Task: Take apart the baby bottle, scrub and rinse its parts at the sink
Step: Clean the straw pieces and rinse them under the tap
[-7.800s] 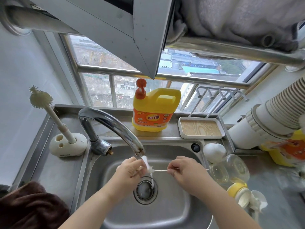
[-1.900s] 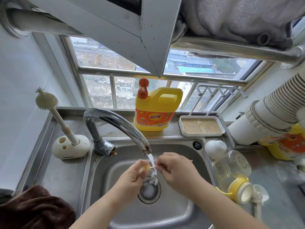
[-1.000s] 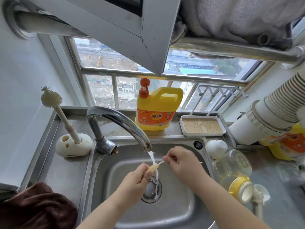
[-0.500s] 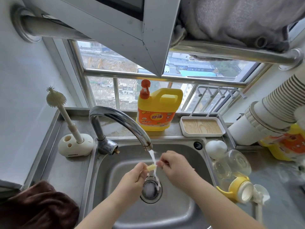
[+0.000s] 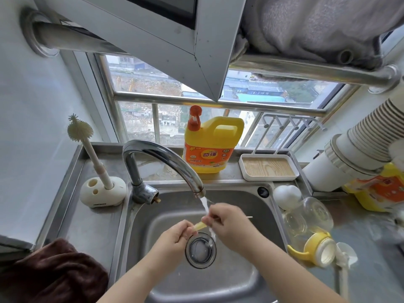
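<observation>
Thin stick (image 5: 249, 217) mostly hidden inside right hand (image 5: 231, 224); only its tip shows. Small yellow part (image 5: 200, 226) half covered by left hand (image 5: 175, 239) fingers, too small to identify. Brown cloth (image 5: 52, 274) cut by bottom-left edge. Second yellow jug (image 5: 380, 189) cut by right edge. Sink (image 5: 251, 278) front rim out of frame.

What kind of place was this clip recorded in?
Most likely a home kitchen, at a window high above a town: a stainless steel sink with a running faucet, a yellow detergent jug on the sill, and a ribbed exhaust duct at the right.
</observation>
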`<act>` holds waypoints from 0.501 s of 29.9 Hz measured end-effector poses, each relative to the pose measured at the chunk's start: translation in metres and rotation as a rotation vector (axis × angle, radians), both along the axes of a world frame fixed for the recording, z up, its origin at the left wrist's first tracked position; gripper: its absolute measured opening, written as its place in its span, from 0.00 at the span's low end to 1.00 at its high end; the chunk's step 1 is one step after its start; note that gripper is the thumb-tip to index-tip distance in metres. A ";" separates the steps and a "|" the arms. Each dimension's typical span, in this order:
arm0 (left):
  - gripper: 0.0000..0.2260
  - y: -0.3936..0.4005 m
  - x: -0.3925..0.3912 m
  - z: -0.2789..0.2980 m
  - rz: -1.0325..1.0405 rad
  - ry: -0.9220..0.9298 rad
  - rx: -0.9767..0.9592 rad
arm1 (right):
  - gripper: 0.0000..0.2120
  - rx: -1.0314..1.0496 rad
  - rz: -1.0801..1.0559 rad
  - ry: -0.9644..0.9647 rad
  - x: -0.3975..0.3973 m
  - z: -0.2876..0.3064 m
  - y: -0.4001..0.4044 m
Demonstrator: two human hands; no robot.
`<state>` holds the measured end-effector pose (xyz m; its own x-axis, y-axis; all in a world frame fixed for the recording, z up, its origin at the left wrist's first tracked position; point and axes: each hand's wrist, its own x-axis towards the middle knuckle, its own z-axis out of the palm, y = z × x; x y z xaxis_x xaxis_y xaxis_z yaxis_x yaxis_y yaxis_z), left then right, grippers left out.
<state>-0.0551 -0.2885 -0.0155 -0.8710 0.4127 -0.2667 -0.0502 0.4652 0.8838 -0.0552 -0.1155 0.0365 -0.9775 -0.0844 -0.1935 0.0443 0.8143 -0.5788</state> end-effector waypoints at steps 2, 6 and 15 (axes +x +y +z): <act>0.09 -0.003 0.000 0.000 0.007 -0.021 0.014 | 0.12 -0.035 -0.125 0.022 -0.001 -0.003 0.005; 0.08 -0.006 0.000 -0.001 0.026 -0.026 0.060 | 0.12 -0.025 -0.014 -0.005 0.002 -0.002 0.001; 0.06 0.000 -0.005 0.002 0.076 -0.086 0.144 | 0.14 -0.023 -0.159 0.033 0.001 -0.001 0.006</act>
<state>-0.0599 -0.2885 -0.0133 -0.8776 0.3857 -0.2846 -0.1588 0.3263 0.9318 -0.0545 -0.1096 0.0358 -0.9847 0.0675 -0.1604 0.1517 0.7849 -0.6008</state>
